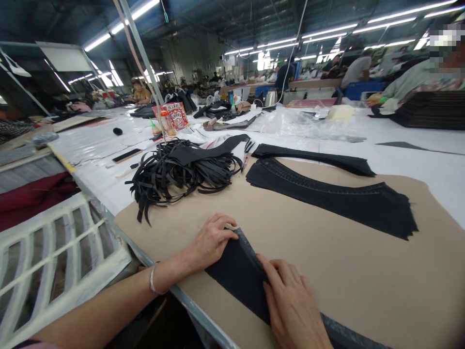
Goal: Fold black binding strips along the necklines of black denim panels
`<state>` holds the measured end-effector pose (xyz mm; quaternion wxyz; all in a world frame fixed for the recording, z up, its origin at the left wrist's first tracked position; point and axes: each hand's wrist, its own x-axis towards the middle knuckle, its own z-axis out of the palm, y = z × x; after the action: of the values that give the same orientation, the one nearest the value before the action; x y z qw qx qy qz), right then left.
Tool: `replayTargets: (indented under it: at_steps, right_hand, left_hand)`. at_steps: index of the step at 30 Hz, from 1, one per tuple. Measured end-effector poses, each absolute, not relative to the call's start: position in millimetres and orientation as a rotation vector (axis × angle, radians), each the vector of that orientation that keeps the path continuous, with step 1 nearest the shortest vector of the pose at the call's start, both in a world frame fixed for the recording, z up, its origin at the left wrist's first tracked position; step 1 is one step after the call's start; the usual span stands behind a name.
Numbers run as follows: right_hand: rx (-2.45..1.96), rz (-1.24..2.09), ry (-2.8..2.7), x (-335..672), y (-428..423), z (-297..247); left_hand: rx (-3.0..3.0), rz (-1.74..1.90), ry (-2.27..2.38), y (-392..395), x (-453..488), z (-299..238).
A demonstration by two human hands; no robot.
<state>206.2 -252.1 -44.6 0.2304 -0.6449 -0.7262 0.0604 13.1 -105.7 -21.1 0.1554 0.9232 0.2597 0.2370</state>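
Note:
A curved black fabric piece (236, 278) lies on the tan board, with a greyish strip (248, 247) along its far edge. My left hand (214, 242) is closed on the piece's top corner, thumb and fingers pinching the end of that strip. Lower along the same edge, my right hand (292, 300) has its fingers pressed together on the fabric, the thumb on the near side. Part of the piece is hidden beneath the right hand and comes out beyond it at the bottom of the view.
Ahead lies a heap of black strips (181, 172), a black piece on top. Stacked black curved pieces (327, 194) are at right on the tan board (363, 271). The table edge (196, 310) runs close by the left forearm; a white slatted rack (61, 257) stands left. A co-worker (417, 82) sits far right.

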Motion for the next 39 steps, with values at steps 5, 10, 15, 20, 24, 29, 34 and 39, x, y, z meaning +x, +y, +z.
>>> replayTargets:
  at_steps: [5,10,15,20,24,29,34,39]
  right_hand:
    - [-1.839,0.509,-1.750,206.9,-235.0,-29.0]
    - [-1.993,0.601,-1.747,188.9,-215.0,-17.9]
    - [-2.081,0.499,-1.771,180.5,-204.8,-14.5]
    - [-2.075,0.427,-1.781,176.9,-195.5,-13.9]
    - [-2.068,0.372,-1.749,173.4,-188.5,-14.9]
    - [-2.044,0.464,-1.702,170.1,-184.3,-11.2]
    - [-2.092,0.545,-1.678,169.1,-182.8,-8.7]
    - [-2.032,0.544,-1.687,168.6,-186.3,-15.1]
  left_hand:
    - [2.550,0.404,0.692,-87.6,28.5,-4.9]
    - [2.662,-0.001,0.618,-71.3,39.8,10.7]
    - [2.664,-0.185,0.546,-60.5,48.7,18.0]
    - [2.615,-0.197,0.561,-53.6,52.1,18.2]
    - [2.575,-0.202,0.565,-51.3,50.8,17.9]
    - [2.543,-0.207,0.525,-47.4,47.5,15.2]
    - [2.540,-0.160,0.447,-40.6,43.8,10.3]
    - [2.512,-0.046,0.369,-33.8,38.0,5.2]
